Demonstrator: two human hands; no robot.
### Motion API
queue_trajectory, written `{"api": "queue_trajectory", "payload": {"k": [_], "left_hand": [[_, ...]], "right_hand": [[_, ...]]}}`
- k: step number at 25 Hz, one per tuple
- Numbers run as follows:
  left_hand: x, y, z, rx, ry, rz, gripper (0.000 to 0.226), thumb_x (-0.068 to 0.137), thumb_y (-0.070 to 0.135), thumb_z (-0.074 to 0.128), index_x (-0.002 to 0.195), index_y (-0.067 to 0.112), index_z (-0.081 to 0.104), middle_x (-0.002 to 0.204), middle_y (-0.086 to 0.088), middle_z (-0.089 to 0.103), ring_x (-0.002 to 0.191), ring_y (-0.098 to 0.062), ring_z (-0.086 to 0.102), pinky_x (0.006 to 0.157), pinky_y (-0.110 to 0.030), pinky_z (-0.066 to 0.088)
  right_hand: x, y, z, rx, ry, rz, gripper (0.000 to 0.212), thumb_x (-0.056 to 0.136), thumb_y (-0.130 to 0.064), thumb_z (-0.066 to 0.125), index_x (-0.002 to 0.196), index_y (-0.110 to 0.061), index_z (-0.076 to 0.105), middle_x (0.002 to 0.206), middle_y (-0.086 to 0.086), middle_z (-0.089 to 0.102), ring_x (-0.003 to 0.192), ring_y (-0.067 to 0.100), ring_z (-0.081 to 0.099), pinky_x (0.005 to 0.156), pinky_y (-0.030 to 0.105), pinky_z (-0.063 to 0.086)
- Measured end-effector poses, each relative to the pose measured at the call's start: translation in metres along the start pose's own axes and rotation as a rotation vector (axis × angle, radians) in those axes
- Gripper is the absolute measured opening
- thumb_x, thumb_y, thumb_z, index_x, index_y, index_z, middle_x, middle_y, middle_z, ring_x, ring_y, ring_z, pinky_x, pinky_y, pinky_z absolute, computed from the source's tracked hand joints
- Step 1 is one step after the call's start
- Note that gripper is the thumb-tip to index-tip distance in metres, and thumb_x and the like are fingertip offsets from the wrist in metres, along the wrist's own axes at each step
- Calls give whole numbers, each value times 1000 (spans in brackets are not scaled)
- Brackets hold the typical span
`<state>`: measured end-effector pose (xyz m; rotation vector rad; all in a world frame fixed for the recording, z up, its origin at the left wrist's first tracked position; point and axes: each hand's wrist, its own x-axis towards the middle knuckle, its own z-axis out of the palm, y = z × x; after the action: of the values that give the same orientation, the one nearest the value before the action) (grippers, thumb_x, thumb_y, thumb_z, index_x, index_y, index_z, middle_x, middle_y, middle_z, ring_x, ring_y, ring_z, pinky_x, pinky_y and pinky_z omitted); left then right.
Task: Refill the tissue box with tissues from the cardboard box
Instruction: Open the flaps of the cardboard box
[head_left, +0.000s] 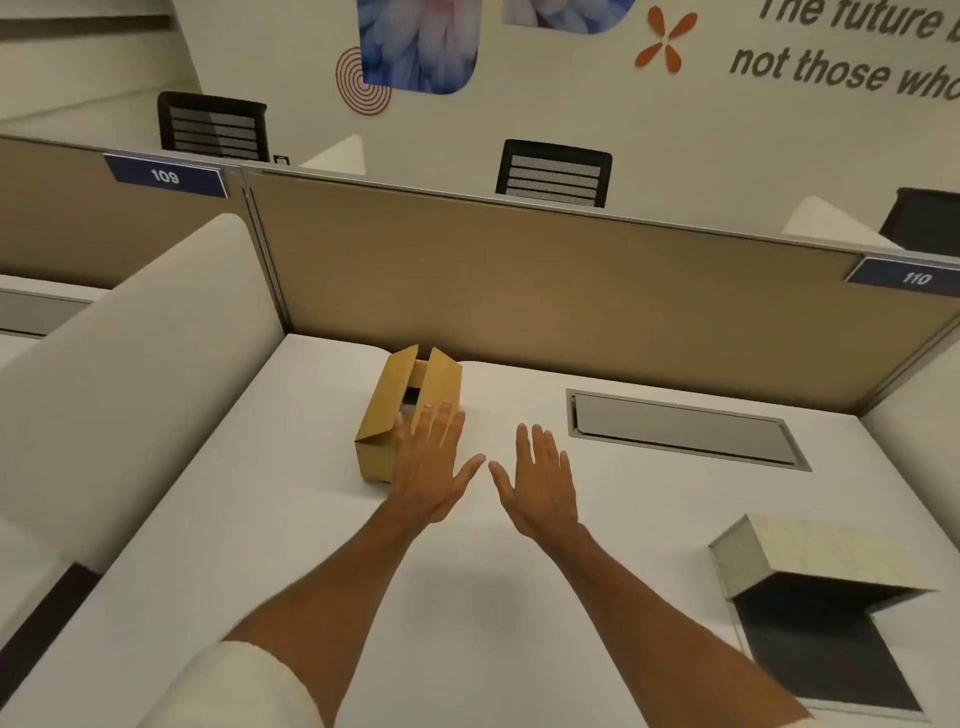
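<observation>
Desk (467, 597), white and wide, filled most of the view, with a tan wall (545, 291) at its far edge. Near the right edge sat the tissue box (810, 556), its lid open and dark inside. Far and left stood the cardboard box (384, 421) with flaps up. The left hand (431, 467) was flat, fingers spread, in front of the box's right side. The right hand (540, 483) was open too, holding nothing.
</observation>
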<state>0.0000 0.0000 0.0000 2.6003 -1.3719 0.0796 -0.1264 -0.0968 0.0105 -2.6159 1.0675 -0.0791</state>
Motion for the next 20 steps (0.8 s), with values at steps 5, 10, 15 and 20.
{"api": "queue_trajectory", "payload": {"k": [5,10,15,20], "left_hand": [[19,-64,-3,-148,5,-115,110,70,80,-19,153,18,19,162,-8,19,149,-32,17,118,-57,5],[33,-101,-5,-202,-114,-186,118,60,82,-26,154,19,4,164,-6,2,151,-27,1,121,-50,3],[50,-114,9,-309,-257,-216,67,99,48,27,154,19,2,164,-3,-1,151,-25,0,122,-47,3],[56,-111,12,-357,-232,-155,61,101,42,32,153,21,9,163,-2,9,151,-24,11,122,-46,12]], "right_hand": [[40,-33,6,29,-7,-30,72,97,-56,24,153,-16,7,163,8,2,150,27,0,121,45,5],[77,-72,21,140,-44,-11,70,96,-56,30,150,-12,21,160,11,19,148,30,16,119,45,19],[107,-99,41,243,-80,25,62,93,-55,40,139,-13,33,143,10,42,129,28,43,101,42,43],[113,-105,50,275,-149,91,69,90,-57,46,141,-14,29,144,10,39,127,29,46,99,45,46]]}}
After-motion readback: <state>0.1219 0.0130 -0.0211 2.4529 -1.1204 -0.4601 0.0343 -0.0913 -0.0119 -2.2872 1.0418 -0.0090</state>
